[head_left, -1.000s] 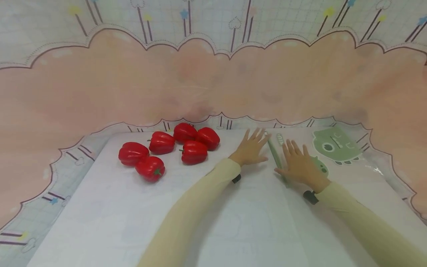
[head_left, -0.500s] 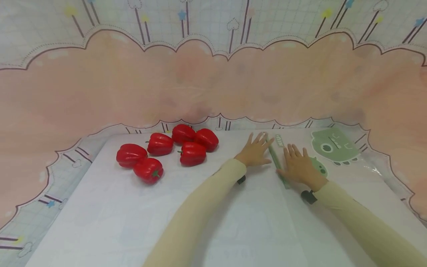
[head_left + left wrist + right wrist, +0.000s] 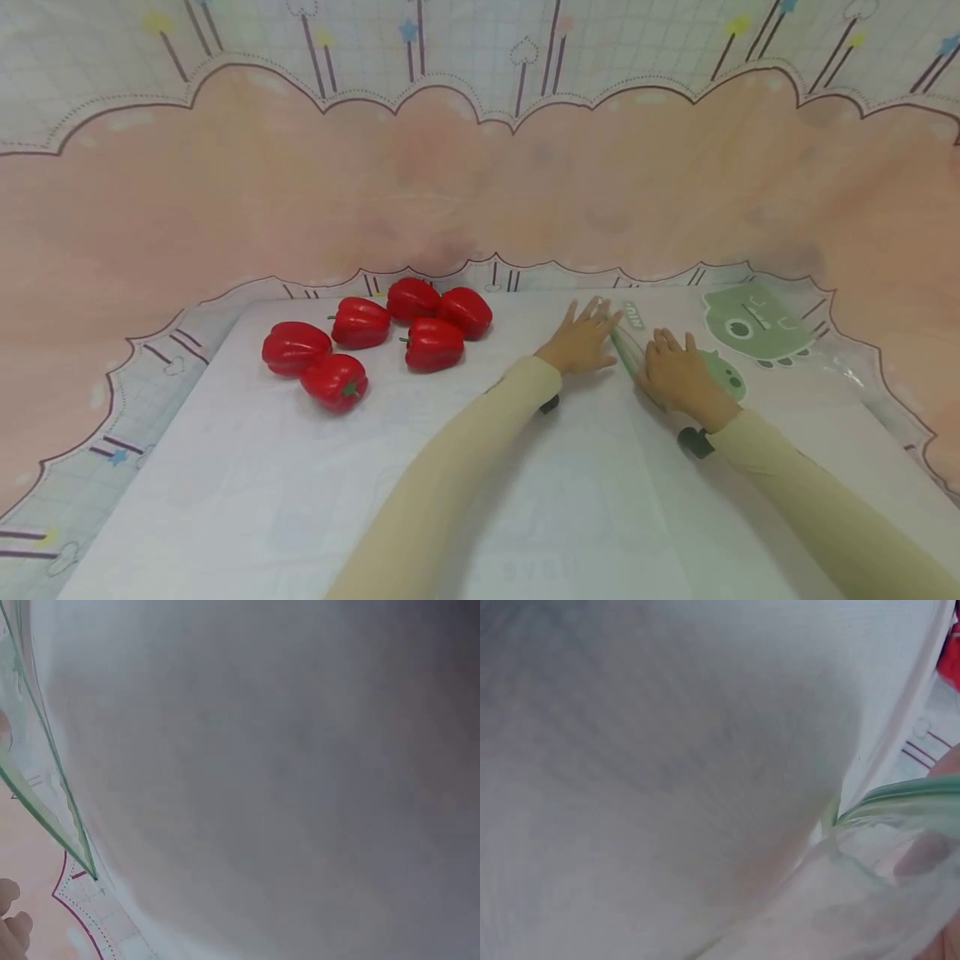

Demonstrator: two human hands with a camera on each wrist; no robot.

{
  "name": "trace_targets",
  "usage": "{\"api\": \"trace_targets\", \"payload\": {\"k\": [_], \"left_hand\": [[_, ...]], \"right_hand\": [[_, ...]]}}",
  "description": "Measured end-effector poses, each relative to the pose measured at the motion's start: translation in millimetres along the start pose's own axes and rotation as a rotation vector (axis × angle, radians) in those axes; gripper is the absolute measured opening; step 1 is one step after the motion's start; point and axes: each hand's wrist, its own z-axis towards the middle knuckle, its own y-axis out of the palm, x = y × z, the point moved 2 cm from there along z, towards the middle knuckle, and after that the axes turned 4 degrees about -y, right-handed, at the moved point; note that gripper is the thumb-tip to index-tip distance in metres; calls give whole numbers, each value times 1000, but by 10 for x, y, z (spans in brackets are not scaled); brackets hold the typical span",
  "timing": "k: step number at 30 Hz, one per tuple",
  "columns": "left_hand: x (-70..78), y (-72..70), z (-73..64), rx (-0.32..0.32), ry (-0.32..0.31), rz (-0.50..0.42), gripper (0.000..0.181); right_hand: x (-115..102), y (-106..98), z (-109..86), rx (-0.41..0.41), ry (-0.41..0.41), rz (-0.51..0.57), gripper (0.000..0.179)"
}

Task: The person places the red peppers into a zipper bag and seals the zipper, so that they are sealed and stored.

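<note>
A clear plastic zip bag with a green edge and a green cartoon print (image 3: 750, 327) lies flat at the right of the table in the head view. My right hand (image 3: 686, 379) is on its left edge, pinching the film; in the right wrist view a fingertip (image 3: 924, 853) shows through the film beside the green strip (image 3: 907, 796). My left hand (image 3: 579, 340) rests palm down with spread fingers beside the far end of that edge. In the left wrist view two green strips (image 3: 34, 799) stand apart and meet at a corner.
Several red bell peppers (image 3: 360, 322) lie in a loose group on the left of the white table (image 3: 300, 500). Behind the table hangs a patterned pink and pale blue cloth (image 3: 480, 183).
My right hand's fingers have drawn in, and the bag's edge now bows and parts into two lines. My left hand has shifted slightly right along it. The peppers stay put.
</note>
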Motion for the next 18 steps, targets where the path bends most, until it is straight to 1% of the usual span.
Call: {"api": "trace_targets", "payload": {"k": [2,7,9,12,16,18], "left_hand": [[26,-8,15,8,4,-17,76],[92,-62,22,33,34,-34,67],[117,-102,9,47,49,-14,62],[151,-163,-12,70,59,28,56],[176,-202,-12,93,46,87,51],[176,-204,0,106,35,101,49]], "right_hand": [[-1,-4,-2,26,-6,-17,46],[-21,-20,-20,39,10,-21,44],[-34,-42,-39,56,17,-23,45],[-62,-105,-79,117,13,-34,44],[-107,-215,-149,169,-6,-63,44],[-125,-269,-186,172,-13,-69,45]]}}
